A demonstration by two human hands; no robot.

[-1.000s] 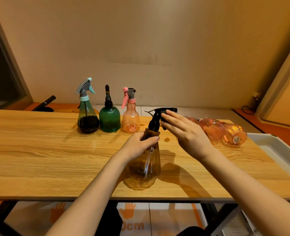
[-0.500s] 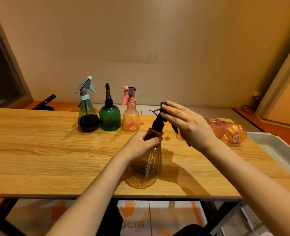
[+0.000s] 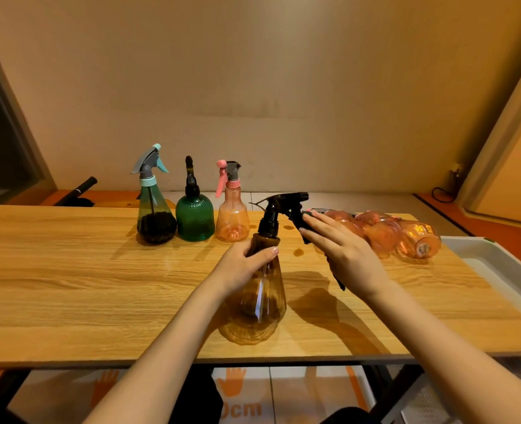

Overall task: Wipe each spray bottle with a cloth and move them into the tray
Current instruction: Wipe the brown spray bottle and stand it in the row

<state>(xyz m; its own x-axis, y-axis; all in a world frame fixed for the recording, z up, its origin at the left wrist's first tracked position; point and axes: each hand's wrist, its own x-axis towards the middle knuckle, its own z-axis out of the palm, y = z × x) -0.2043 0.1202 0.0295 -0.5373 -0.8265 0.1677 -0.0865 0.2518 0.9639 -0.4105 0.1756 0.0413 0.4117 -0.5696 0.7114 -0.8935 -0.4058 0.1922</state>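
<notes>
The amber bottle [image 3: 257,298] stood on the table [image 3: 69,286], well apart from the tray [image 3: 498,264]. The left hand [image 3: 242,267] grasped its neck to steady it. The right hand [image 3: 345,252], fingers straight, pressed the dark cloth [image 3: 299,220] beside its black nozzle [image 3: 283,201], probably to wipe it.

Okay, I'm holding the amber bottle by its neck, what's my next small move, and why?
Probably bring the dark cloth under your right hand onto the black spray head and wipe it. Your left hand already steadies the amber bottle upright on the table.
</notes>
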